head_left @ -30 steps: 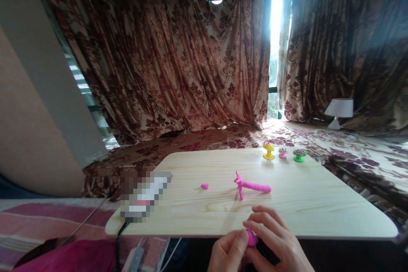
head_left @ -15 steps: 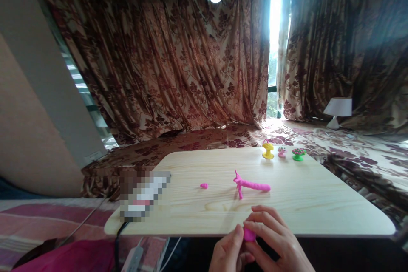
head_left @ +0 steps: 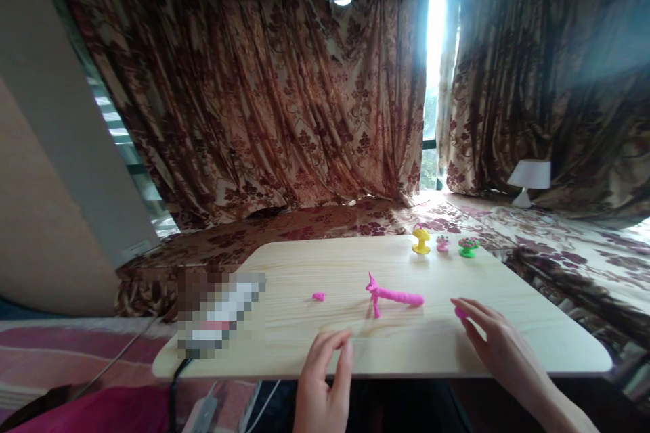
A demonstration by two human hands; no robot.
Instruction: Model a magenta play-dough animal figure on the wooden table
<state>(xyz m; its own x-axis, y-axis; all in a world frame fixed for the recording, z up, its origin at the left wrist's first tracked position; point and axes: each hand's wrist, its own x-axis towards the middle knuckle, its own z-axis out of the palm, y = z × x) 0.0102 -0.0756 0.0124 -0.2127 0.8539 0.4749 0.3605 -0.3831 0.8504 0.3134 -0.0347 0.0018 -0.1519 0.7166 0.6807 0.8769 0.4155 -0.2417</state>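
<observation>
My right hand [head_left: 485, 331] is over the right part of the table, pinching a small lump of pink modelling clay [head_left: 460, 312] between thumb and fingertips. Most of that lump is hidden by the fingers. At the table's near edge, my left hand [head_left: 325, 369] has its fingers loosely curved, a gap between thumb and palm, and nothing visible in it. Between and beyond the hands lies a long pink clay piece [head_left: 399, 295] with short branches at its left end. A little pink clay bit [head_left: 319, 297] rests to the left of it.
Yellow [head_left: 420, 241], pink [head_left: 443, 243] and green [head_left: 468, 247] mushroom-like clay figures stand at the table's far right. A blurred-out flat object [head_left: 223, 314] with a black cable lies on the left of the pale wooden table [head_left: 289, 264]. A white lamp [head_left: 531, 176] stands behind.
My hands have come apart. The right hand moved right and forward with the pink clay lump; the left hand moved left and let go of it. The view shifted slightly.
</observation>
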